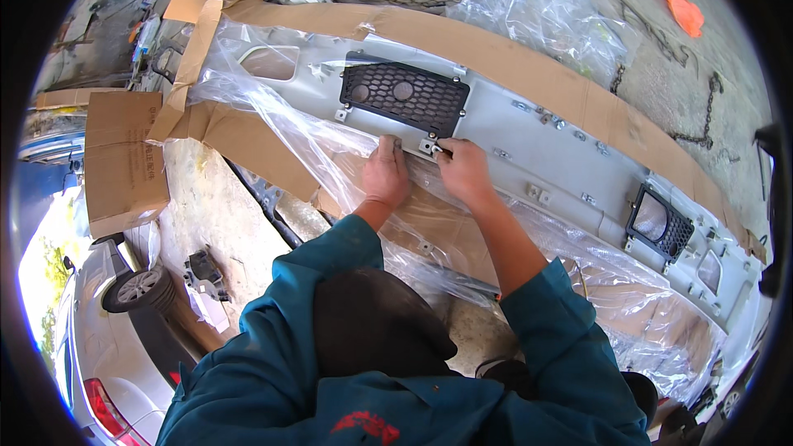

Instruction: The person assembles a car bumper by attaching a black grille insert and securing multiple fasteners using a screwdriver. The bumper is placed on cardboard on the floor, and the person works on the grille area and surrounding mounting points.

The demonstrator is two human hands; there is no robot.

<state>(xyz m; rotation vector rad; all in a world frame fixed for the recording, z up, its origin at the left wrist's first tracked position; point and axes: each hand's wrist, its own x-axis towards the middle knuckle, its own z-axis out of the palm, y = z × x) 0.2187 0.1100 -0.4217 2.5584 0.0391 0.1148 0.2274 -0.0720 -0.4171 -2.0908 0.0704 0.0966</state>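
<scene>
Along the near edge of the pale grey panel (487,120), which lies in opened cardboard packaging (462,37) and clear film (636,297), the right hand (465,169) is pinched narrow at a small bracket (427,146); the left hand (385,175) is curled beside it, and whether either grips a part cannot be told. Both the large mesh grille (429,103) and the small mesh grille (679,235) sit in place, while work at the bracket is judged incomplete. Contents of the cardboard box (124,165) at left are not visible.
</scene>
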